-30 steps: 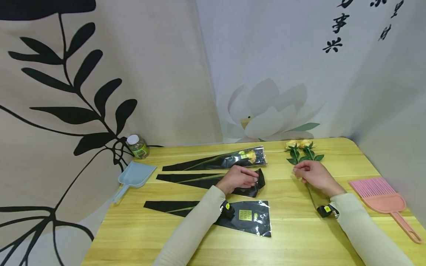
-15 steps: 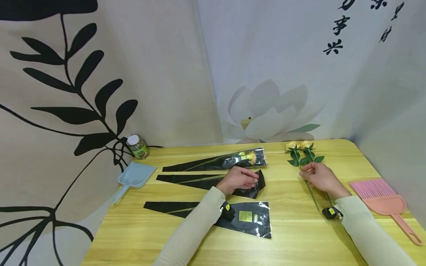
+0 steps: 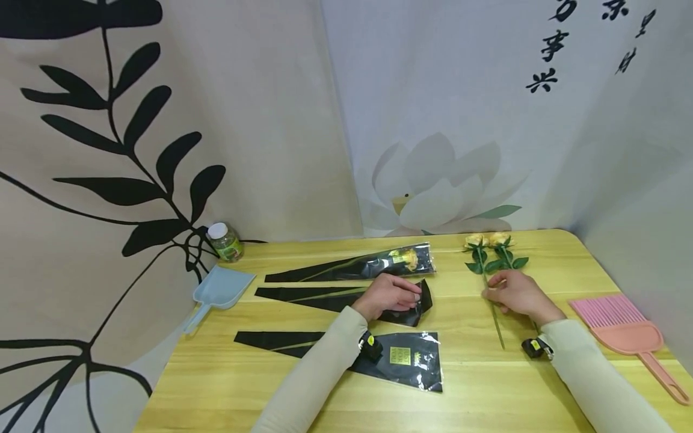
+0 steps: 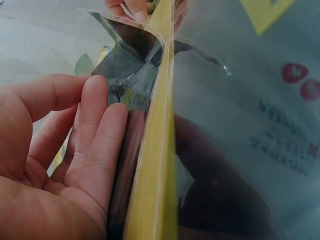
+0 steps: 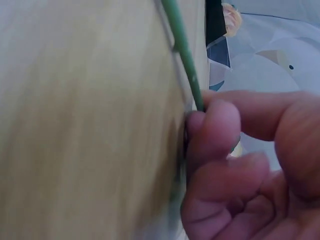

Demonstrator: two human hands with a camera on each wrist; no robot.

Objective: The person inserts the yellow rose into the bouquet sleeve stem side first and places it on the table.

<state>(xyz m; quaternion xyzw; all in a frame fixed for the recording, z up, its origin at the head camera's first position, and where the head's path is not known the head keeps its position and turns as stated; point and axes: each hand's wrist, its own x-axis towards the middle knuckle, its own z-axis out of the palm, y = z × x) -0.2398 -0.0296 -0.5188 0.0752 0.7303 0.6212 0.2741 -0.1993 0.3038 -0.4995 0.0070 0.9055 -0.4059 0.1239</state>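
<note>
On the right side, my right hand (image 3: pixel 521 293) pinches the green stem (image 5: pixel 182 45) of a yellow rose (image 3: pixel 474 242) between thumb and fingers. The stem lies low over the table. Beside it lies a second yellow rose (image 3: pixel 500 239), its stem partly hidden by that hand. My left hand (image 3: pixel 388 294) holds the wide mouth of the middle black flower sleeve (image 3: pixel 303 294), thumb and index finger at its edge. In the left wrist view the sleeve's clear-edged mouth (image 4: pixel 132 42) stands raised and gaping.
A black sleeve with a rose inside (image 3: pixel 346 264) lies behind, and a flat one with gold print (image 3: pixel 422 361) in front. A blue dustpan (image 3: pixel 223 287) and lidded jar (image 3: pixel 226 243) stand left; a pink brush (image 3: pixel 628 331) lies right on the wooden table (image 3: pixel 476 397).
My right hand has taken the left rose's stem, shifting right, then slightly back left. The stem's lower end has swung left. My left hand has stayed at the middle sleeve.
</note>
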